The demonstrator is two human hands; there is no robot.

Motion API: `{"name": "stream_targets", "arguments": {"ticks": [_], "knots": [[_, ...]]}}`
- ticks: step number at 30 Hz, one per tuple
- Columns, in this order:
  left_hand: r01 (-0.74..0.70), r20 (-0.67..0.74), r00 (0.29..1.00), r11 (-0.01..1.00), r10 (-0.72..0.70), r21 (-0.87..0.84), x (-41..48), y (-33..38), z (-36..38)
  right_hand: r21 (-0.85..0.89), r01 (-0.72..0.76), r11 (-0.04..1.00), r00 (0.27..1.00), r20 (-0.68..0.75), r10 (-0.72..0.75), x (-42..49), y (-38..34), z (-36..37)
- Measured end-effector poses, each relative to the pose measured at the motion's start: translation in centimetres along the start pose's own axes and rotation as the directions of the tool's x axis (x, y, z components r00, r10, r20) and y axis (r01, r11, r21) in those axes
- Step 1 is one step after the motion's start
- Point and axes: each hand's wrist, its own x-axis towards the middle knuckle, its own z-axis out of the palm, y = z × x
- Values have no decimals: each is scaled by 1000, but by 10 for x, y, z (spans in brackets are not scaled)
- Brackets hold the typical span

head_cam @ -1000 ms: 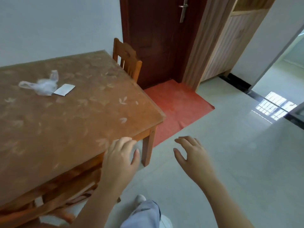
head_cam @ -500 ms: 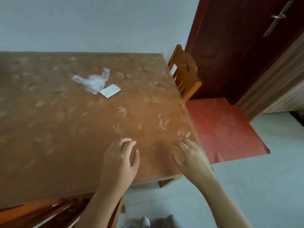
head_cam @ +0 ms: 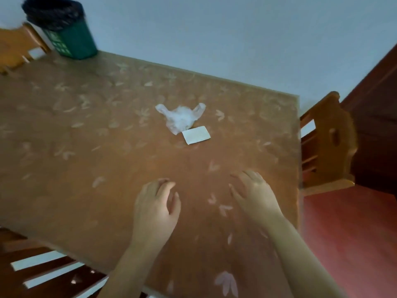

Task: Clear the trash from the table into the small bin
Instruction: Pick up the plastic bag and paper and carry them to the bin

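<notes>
View is now swinging over the table (head_cam: 64, 168); small bin (head_cam: 64, 29) newly visible at its far left corner. Crumpled bag (head_cam: 181, 117) touching paper slip (head_cam: 196, 135), mid-table toward the far edge. Left hand (head_cam: 155, 208) and right hand (head_cam: 254, 194) are hovering open, empty, now over the near edge. Nothing binned yet.

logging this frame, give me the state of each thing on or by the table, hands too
bag: crumpled, lying on the table, untouched
card: flat on the table, next to the bag
bin: upright at the far left corner, black liner in, top open
left hand: empty, fingers curled, over the table
right hand: empty, fingers spread, over the table
chair: upright at the table's right end
</notes>
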Motion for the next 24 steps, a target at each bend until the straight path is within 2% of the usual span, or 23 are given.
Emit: {"name": "stream_targets", "arguments": {"ticks": [7, 13, 16, 19, 24], "knots": [[129, -23, 991, 992, -129, 14, 88, -33, 44, -2, 91, 996, 993, 77, -91, 105, 10, 38], [122, -4, 993, 993, -122, -5, 173, -73, 91, 14, 55, 998, 987, 153, -57, 186, 19, 84], [141, -8, 990, 990, -141, -13, 205, -90, 115, 86, -27, 996, 983, 183, 11, 216, 26, 107], [100, 17, 995, 995, -100, -9, 233, -101, 136, 142, -70, 987, 982, 184, 43, 241, 34, 126], [-30, 32, 999, 999, 29, 45, 270, -111, 168, 129, -57, 990, 979, 202, 30, 275, 43, 156]]}}
